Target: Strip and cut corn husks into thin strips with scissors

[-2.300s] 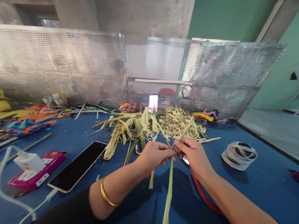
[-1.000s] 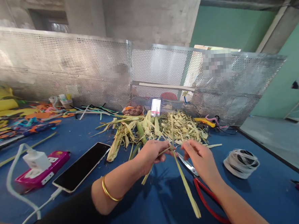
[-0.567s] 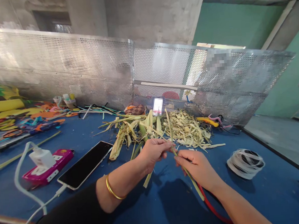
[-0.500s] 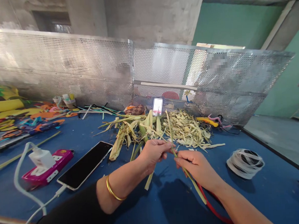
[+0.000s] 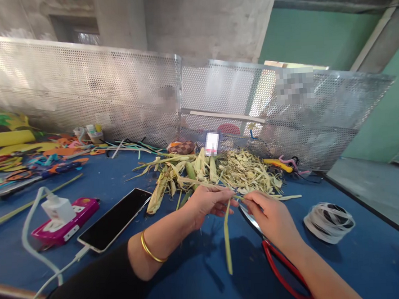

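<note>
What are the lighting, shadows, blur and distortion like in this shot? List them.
Head view: even daylight from beyond the mesh screen, with bright glare through it at upper right; soft shadows fall toward the camera under the left hand, right hand and hanging leaf strip on the blue table; wide-angle bending curves the screen's top edge; small patches on the screen are pixelated; hands look sharp.

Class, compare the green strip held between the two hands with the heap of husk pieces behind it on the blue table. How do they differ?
The held strip is one long, narrow piece; the heap of husks is many pieces, broad leaves and shreds.
The strip hangs above the table, pinched by the left hand and right hand; the heap lies loose on it.
The strip looks greener; the heap is mostly pale yellow.
Both appear to be the same leafy plant material.
</note>
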The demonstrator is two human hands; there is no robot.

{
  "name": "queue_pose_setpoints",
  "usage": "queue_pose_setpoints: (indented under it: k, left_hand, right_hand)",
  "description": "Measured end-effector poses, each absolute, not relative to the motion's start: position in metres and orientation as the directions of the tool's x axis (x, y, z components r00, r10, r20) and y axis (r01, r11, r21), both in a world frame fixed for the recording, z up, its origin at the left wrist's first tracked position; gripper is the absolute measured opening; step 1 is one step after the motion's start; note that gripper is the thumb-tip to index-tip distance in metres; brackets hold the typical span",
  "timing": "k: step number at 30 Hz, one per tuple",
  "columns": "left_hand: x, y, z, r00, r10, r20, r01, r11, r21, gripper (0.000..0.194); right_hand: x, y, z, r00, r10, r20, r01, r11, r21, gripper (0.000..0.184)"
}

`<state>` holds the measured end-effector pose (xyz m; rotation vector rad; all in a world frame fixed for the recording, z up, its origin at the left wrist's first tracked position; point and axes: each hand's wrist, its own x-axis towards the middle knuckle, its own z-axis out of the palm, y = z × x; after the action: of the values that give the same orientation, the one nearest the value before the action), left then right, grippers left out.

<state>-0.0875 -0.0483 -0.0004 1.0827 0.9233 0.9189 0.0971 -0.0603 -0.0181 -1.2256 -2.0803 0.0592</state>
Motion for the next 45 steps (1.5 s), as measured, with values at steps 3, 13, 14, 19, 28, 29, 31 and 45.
queue_pose_setpoints:
  k: [3,13,14,19,28,29,31,45]
  left_hand:
    - [-0.084,-0.049,-0.003,0.289,0.947,-0.142,-0.182,0.200,0.963,0.018]
    - [-0.078,-0.052,-0.008,0.342,0.932,-0.124,-0.218,0.207,0.954,0.020]
    - [-0.078,-0.053,-0.009,0.375,0.918,-0.132,-0.209,0.222,0.952,0.021]
    - [-0.075,-0.056,-0.015,0.500,0.853,-0.152,-0.153,0.260,0.954,0.025]
    - [-0.070,-0.060,-0.018,0.462,0.863,-0.206,-0.086,0.275,0.958,0.023]
    - [-0.069,-0.061,-0.018,0.456,0.864,-0.214,-0.082,0.280,0.956,0.021]
    - [-0.069,-0.061,-0.016,0.464,0.859,-0.216,-0.044,0.266,0.963,0.018]
    - [-0.070,-0.065,-0.011,0.533,0.816,-0.224,0.184,0.147,0.972,0.022]
  right_hand:
    - [0.098,-0.059,-0.021,-0.329,0.733,0.595,0.771,0.572,-0.280,0.023]
    - [0.095,-0.058,-0.017,-0.161,0.853,0.496,0.603,0.483,-0.634,0.029]
    - [0.095,-0.057,-0.016,-0.128,0.888,0.441,0.537,0.436,-0.722,0.031]
    - [0.093,-0.056,-0.014,-0.151,0.965,0.214,0.201,0.242,-0.949,0.027]
    - [0.086,-0.055,-0.022,-0.080,0.962,0.260,0.261,0.272,-0.926,0.023]
    - [0.087,-0.055,-0.022,-0.031,0.938,0.344,0.351,0.333,-0.875,0.021]
    - [0.090,-0.055,-0.019,0.025,0.830,0.557,0.525,0.464,-0.714,0.019]
    - [0.082,-0.060,-0.011,-0.267,0.925,0.271,0.372,0.359,-0.856,0.011]
